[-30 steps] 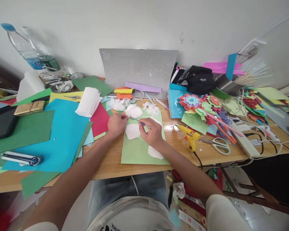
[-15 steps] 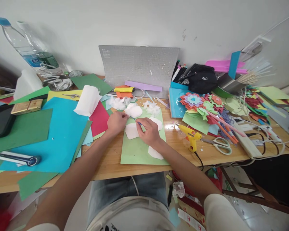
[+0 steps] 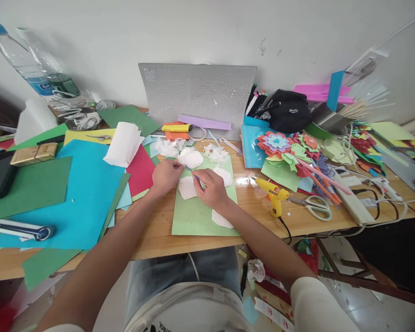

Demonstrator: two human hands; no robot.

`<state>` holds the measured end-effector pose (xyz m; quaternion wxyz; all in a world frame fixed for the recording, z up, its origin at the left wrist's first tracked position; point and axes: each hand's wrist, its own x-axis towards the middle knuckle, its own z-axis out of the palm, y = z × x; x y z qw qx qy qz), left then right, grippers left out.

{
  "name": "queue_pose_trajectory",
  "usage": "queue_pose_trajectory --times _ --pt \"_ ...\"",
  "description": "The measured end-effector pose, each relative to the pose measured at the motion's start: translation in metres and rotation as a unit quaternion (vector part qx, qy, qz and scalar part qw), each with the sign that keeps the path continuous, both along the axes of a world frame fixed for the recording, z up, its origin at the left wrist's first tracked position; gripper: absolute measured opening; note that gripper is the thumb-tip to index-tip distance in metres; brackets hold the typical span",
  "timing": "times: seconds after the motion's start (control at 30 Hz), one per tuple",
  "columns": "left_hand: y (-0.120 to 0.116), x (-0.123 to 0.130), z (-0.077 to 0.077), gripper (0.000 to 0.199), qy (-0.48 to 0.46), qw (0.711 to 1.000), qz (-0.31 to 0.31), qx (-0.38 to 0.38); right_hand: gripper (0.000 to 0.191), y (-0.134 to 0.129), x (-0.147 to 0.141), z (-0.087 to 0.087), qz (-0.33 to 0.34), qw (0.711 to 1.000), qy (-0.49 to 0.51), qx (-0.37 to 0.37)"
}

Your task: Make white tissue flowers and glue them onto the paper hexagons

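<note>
My left hand [image 3: 168, 176] is closed in a pinch at the lower left edge of a white paper petal [image 3: 191, 157]. From the right, my right hand [image 3: 210, 186] grips a thin blue stick [image 3: 188, 168], and its tip points at that petal. Beneath both hands lies a light green sheet [image 3: 190, 221]. More white petals rest on it: one [image 3: 187, 188] between the hands, one [image 3: 224, 176] behind my right hand, and one [image 3: 222, 219] partly under my right wrist. Crumpled white paper pieces [image 3: 216, 154] sit at the sheet's far edge.
A yellow glue gun [image 3: 272, 193] and scissors [image 3: 316, 207] lie to the right, with paper flowers [image 3: 276, 142] behind them. Coloured sheets [image 3: 86, 198], a stapler [image 3: 22, 229] and a white paper roll [image 3: 123, 145] are on the left. A grey cutting mat [image 3: 198, 97] leans on the wall.
The view has shifted slightly. Both hands stay at the same petal, and the blue stick in my right hand has moved only a little.
</note>
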<state>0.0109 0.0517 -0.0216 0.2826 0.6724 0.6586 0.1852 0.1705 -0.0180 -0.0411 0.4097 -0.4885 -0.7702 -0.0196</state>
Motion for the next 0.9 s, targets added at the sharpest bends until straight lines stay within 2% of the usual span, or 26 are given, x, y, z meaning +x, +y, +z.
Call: queue_pose_trajectory --times 0.33,0.57,0.9 --pt "-0.001 0.001 0.001 0.026 -0.008 1.000 0.009 -0.009 0.021 0.002 0.002 -0.005 -0.003 1.000 -0.011 -0.019" --pt "-0.001 0.000 0.003 0.025 -0.011 1.000 0.004 -0.015 0.019 0.001 0.001 -0.003 -0.005 1.000 -0.022 0.000" --pt "-0.020 -0.003 0.003 0.029 0.029 0.998 -0.046 0.032 0.021 0.001 0.000 -0.004 0.007 1.000 -0.019 0.005"
